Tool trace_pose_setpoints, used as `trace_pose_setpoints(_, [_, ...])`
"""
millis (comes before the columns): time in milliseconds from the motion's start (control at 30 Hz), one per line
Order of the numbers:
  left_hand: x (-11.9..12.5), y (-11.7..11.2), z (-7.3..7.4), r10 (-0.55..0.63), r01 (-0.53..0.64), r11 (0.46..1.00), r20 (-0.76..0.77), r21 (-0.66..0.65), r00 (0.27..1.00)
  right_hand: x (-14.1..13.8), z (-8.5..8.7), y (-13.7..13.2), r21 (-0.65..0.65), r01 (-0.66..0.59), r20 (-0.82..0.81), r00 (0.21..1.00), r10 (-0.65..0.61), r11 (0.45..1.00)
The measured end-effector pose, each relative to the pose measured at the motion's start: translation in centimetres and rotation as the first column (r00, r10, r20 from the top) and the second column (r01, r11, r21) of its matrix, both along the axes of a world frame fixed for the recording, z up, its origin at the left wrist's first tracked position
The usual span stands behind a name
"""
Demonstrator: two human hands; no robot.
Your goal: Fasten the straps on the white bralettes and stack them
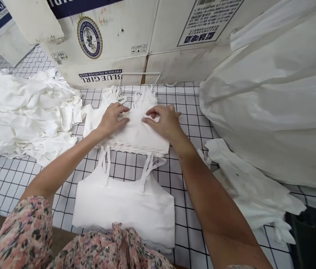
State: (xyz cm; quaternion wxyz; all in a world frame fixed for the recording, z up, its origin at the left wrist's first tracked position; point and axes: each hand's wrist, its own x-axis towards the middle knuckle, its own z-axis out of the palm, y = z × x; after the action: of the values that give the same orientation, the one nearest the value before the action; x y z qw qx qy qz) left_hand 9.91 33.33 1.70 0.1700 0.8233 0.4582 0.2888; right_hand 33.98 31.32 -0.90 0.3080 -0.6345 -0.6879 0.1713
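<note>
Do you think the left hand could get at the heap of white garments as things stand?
Probably yes: the left hand rests on a white camisole, and the heap lies close by, with only the camisole's edge between them.

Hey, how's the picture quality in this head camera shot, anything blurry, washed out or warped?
In the head view, light is soft and even, with only faint shadows under the left hand and right hand; the pile of white garments looks nearly washed out, its folds hard to separate; the wide lens bends the grid tabletop near the edges; no strong motion blur shows.
</note>
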Motion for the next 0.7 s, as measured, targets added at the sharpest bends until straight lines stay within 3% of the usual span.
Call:
trace_pose_setpoints(233, [0.3,-0.6,-0.8,-0.096,0.106,0.992,-0.126,0.074,0.987,1.5,-0.1,-1.3,0.179,-0.089,-0.143,0.983,0.115,0.980])
trace_pose_setpoints(467, [1.9,-1.3,0.6,-0.079,0.076,0.997,-0.116,-0.033,0.990,1.4,1.2,-2.5,0.344,-0.186,-0.201,0.943,0.266,0.920])
trace_pose_setpoints(700, [4.0,-0.7,0.9,-0.069,0.065,0.990,-0.022,-0.126,0.997,1.2,1.4,-2.5,0.273,-0.199,-0.144,0.959,0.244,0.941])
